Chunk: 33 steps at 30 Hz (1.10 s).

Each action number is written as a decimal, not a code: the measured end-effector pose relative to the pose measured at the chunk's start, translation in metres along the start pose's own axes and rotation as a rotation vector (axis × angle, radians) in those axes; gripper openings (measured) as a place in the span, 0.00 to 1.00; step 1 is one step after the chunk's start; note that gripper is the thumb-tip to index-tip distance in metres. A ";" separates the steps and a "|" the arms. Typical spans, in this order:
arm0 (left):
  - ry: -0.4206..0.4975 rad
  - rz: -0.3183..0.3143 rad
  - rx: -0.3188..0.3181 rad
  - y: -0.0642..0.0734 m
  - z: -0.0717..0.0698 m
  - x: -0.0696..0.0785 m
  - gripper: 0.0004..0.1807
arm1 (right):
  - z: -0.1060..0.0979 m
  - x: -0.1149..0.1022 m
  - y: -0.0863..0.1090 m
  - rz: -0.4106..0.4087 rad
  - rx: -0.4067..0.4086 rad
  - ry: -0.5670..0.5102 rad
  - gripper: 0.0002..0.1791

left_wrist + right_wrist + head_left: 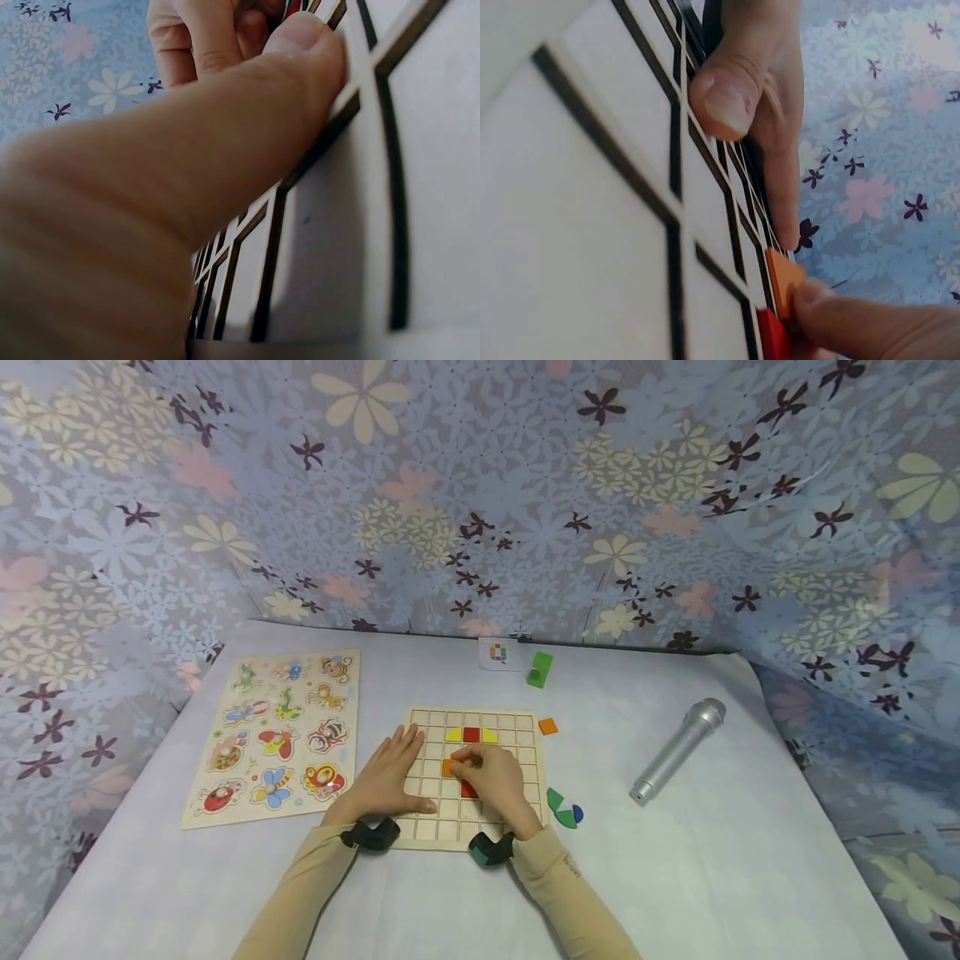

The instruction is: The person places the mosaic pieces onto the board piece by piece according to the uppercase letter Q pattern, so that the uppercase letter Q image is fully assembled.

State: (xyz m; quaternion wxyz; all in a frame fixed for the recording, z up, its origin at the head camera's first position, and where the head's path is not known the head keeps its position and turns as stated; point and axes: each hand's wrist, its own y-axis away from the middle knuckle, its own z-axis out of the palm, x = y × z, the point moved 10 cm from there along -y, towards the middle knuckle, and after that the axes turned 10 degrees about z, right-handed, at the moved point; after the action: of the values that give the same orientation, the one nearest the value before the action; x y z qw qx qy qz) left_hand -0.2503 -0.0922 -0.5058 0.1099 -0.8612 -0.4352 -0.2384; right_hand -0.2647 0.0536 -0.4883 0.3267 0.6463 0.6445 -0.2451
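Observation:
A wooden grid board lies in front of the person. The left hand rests on its left side with fingers spread, the thumb lying on the grid. Over the middle of the board, the right hand pinches an orange square tile; the right wrist view has the thumb against this orange tile. A red tile sits just below, partly under the right hand. Farther up the board, another red tile lies between two yellow pieces.
Right of the board lie a loose orange tile, green pieces and a blue piece. Behind are a pattern card and a green piece. An insect peg puzzle lies left, a silver microphone right.

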 end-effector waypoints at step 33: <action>0.011 0.006 0.006 -0.001 0.002 -0.001 0.64 | -0.098 0.108 -0.032 0.262 0.135 -0.189 0.28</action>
State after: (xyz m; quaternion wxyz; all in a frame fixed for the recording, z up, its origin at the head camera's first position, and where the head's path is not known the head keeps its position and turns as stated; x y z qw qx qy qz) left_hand -0.2506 -0.0915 -0.5082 0.1154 -0.8608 -0.4328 -0.2416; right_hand -0.3010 0.1976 -0.5063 0.3708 0.7193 0.5035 -0.3027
